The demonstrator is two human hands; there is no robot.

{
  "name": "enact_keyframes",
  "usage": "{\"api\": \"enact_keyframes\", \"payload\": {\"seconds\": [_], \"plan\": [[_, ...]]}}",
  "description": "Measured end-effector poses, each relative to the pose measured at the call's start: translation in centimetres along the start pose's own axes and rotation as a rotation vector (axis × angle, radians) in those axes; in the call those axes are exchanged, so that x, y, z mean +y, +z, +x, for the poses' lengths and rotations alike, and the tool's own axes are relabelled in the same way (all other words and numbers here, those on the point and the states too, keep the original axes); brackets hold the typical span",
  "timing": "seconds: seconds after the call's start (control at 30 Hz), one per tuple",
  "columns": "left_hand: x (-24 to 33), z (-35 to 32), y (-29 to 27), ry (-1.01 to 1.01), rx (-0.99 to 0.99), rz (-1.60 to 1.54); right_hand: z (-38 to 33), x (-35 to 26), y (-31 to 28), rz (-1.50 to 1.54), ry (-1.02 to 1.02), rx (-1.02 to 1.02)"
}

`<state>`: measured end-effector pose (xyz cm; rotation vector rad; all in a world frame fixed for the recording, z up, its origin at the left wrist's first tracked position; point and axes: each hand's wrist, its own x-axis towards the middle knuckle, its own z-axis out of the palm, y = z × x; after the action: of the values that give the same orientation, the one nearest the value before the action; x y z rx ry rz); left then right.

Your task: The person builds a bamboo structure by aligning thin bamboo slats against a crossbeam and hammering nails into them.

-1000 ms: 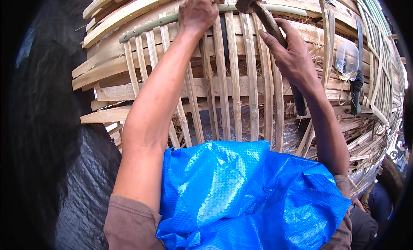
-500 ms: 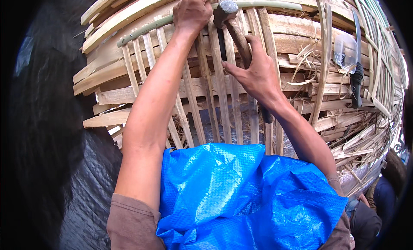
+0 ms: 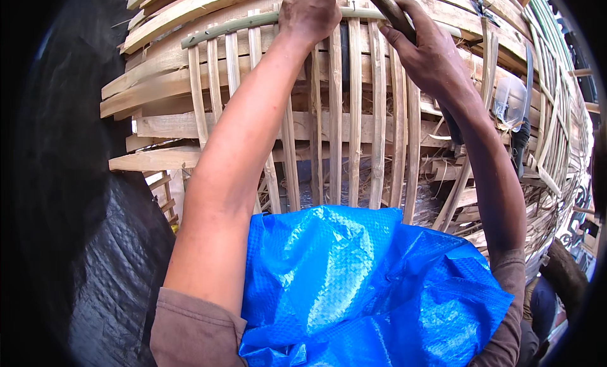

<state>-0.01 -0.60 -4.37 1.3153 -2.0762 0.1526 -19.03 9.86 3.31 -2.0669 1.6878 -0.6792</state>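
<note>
My right hand (image 3: 427, 54) is closed around the wooden handle of a hammer (image 3: 392, 12), raised at the top edge, where its head is mostly cut off. Close beside it, my left hand (image 3: 310, 16) is closed over a thin greenish pole (image 3: 237, 27), fingertips together near the hammer head. Whatever those fingertips pinch is hidden. Under the pole, several narrow wooden slats (image 3: 335, 127) run toward me, side by side with gaps between them. Blue plastic sheeting (image 3: 329, 278) covers my lap below the slats.
Rough boards (image 3: 171, 127) lie crosswise beneath the slats. To the right are a clear plastic container (image 3: 509, 100), a long blade with a black handle (image 3: 521, 139) and long thin strips (image 3: 556, 82). Black sheeting (image 3: 120, 272) hangs at left. Part of another person (image 3: 542, 304) shows at lower right.
My right hand has moved up and to the right, lifting the hammer so its head nearly leaves the picture. The left hand appears slightly farther right and higher. The whole view has shifted a little.
</note>
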Motion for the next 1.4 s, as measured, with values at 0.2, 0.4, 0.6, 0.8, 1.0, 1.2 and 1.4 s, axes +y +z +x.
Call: {"api": "enact_keyframes", "payload": {"seconds": [0.2,0.4,0.6,0.8,1.0,1.2,1.4], "plan": [[0.5,-0.3,-0.7,0.026,-0.002,-0.073,0.1,0.5,0.2,-0.033,-0.032,0.006],[0.1,-0.2,-0.6,-0.017,-0.026,-0.106,0.3,-0.3,-0.5,-0.091,-0.061,-0.021],[0.3,-0.2,0.1,0.009,0.068,-0.040,1.0,-1.6,-2.3,-0.077,-0.163,0.061],[-0.4,-0.6,0.3,-0.056,0.033,-0.030,0.5,-6.0,-3.5,0.049,-0.109,0.172],[0.2,-0.1,0.9,-0.008,0.055,-0.001,1.4,-1.0,-2.0,-0.114,-0.044,0.050],[-0.5,-0.7,1.0,-0.063,0.078,-0.006,0.2,-5.4,-2.7,0.022,-0.071,0.127],[0.4,-0.2,0.6,-0.122,0.015,-0.022,0.7,-0.8,-2.4,-0.123,-0.029,0.021]]}}
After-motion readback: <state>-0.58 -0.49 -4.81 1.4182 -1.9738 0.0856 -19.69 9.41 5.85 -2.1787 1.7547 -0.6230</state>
